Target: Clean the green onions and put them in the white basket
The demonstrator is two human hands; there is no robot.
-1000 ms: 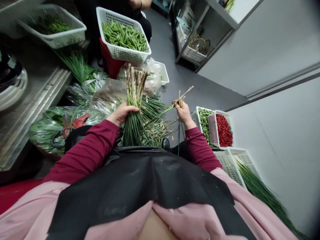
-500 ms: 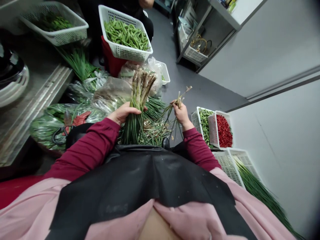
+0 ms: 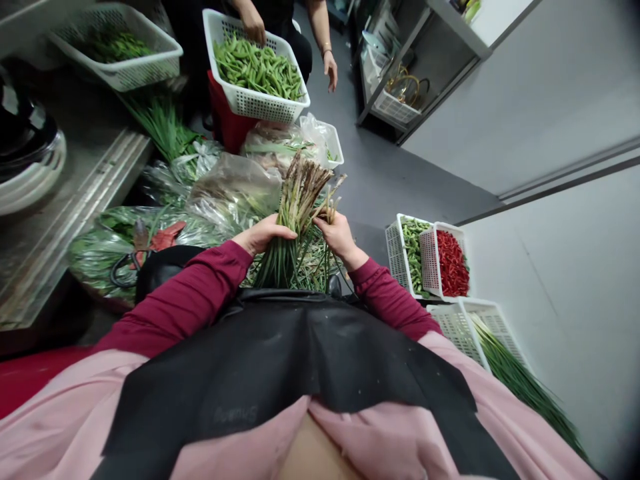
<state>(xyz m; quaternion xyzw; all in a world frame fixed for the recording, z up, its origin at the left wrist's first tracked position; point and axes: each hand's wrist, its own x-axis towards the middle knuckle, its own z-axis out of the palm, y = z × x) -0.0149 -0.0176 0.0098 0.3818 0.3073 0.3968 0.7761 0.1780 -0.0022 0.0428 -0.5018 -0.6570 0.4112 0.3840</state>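
Note:
My left hand (image 3: 267,233) is wrapped round a thick bunch of garlic chives (image 3: 300,200), its brown root ends pointing up and away and the green leaves hanging toward my apron. Close against the bunch's right side, my right hand (image 3: 337,235) is closed on a few loose stalks (image 3: 329,212) with pale ends. Whether those stalks touch the bunch I cannot tell. Under both hands lies a litter of cut leaves and trimmings (image 3: 317,263), partly hidden by the bunch.
Ahead, a white basket of green peppers (image 3: 257,70) has a co-worker's hand (image 3: 253,27) over it; their other hand (image 3: 330,70) hangs beside it. Plastic bags of greens (image 3: 125,233) lie left. At right are baskets of red chillies (image 3: 451,263), green peppers (image 3: 415,250) and long green stalks (image 3: 525,387).
My right hand has moved left with its loose stalks, up to the bunch. The bunch has shifted slightly right and tilted. A co-worker's hands have come into view at the pepper basket.

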